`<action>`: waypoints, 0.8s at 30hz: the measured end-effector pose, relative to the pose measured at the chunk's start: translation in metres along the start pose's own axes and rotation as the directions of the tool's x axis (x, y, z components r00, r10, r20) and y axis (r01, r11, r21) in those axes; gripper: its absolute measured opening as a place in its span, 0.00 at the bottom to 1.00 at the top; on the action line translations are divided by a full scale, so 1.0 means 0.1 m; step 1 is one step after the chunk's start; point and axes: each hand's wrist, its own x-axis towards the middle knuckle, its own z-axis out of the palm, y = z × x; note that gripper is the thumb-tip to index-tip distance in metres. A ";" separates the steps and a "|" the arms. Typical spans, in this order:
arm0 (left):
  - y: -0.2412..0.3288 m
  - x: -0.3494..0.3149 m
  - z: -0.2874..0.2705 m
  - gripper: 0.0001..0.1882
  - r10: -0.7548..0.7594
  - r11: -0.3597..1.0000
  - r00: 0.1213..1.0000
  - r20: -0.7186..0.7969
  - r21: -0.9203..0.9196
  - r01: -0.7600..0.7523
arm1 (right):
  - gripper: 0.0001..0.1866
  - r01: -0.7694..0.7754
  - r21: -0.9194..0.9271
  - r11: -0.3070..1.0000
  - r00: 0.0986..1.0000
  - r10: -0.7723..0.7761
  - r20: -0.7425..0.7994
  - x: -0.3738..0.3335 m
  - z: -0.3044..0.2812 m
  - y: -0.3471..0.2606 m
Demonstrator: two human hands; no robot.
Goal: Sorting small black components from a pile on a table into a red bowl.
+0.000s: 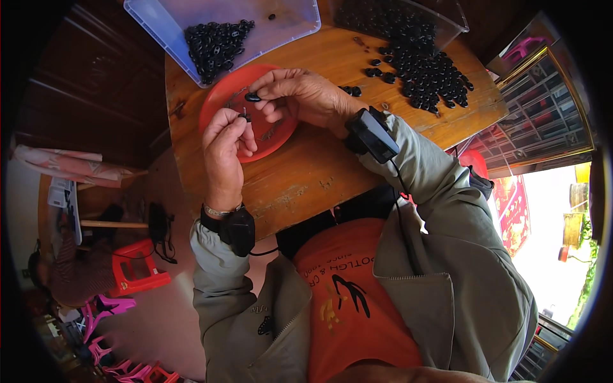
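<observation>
Over a red plastic plate (281, 142), both my hands are close together. My right hand (303, 94) pinches a glossy black oval piece (253, 97) between thumb and fingertips. Just below it, my left hand (225, 139) is closed on a small dark piece (244, 117) with a thin metal pin standing up from it. The two pieces are apart. Thin metal pins (268, 133) lie scattered in the plate, partly hidden by my hands.
A translucent plastic bin (281, 32) at the back left holds a heap of black pieces (214, 48). At the back right, a clear container (450, 25) lies beside loose black oval pieces (434, 80) spread over the wooden table (300, 191). A red stool (137, 268) stands on the floor at left.
</observation>
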 end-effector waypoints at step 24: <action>-0.03 -0.04 0.05 0.07 0.094 0.993 0.993 -0.071 0.078 -0.089 | 0.07 0.433 -0.561 0.706 0.879 -0.469 0.088 -0.13 0.28 0.07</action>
